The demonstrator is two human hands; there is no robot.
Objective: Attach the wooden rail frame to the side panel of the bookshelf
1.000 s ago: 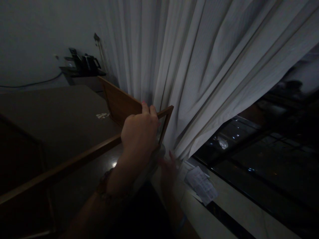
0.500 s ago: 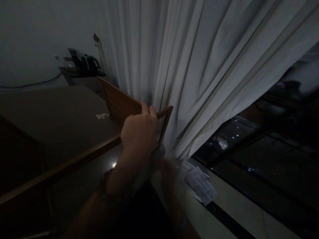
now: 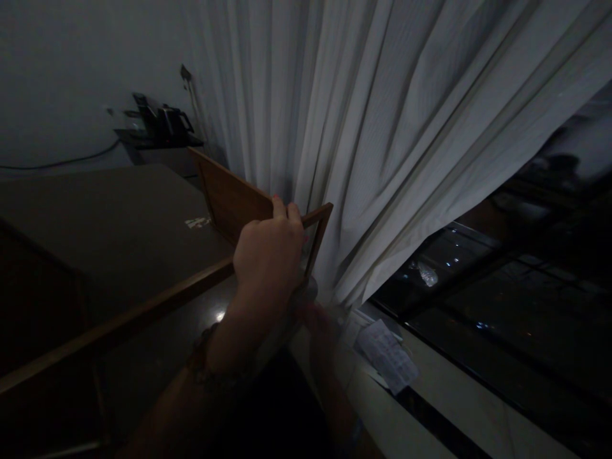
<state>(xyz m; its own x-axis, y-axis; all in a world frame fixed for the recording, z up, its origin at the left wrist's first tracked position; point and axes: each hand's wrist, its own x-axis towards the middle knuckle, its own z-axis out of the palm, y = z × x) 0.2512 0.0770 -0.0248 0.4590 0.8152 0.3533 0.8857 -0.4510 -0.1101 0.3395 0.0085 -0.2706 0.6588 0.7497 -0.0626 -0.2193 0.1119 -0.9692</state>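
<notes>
While the wooden frame (image 3: 172, 297) runs its long rail from lower left up to the far corner, the left hand (image 3: 270, 255) has its fingers bent over that rail, just short of the corner. Lower and further right, near the short side's bottom, sits the right hand (image 3: 319, 325), blurred; can't tell its finger state.

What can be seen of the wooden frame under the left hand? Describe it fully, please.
The brown wooden frame has a long, slim rail slanting up from the lower left to a corner before the pale curtain, where a narrow post drops. The left hand lies over the rail near that corner, hiding part of it. Whether the post touches the curtain cannot be told.
</notes>
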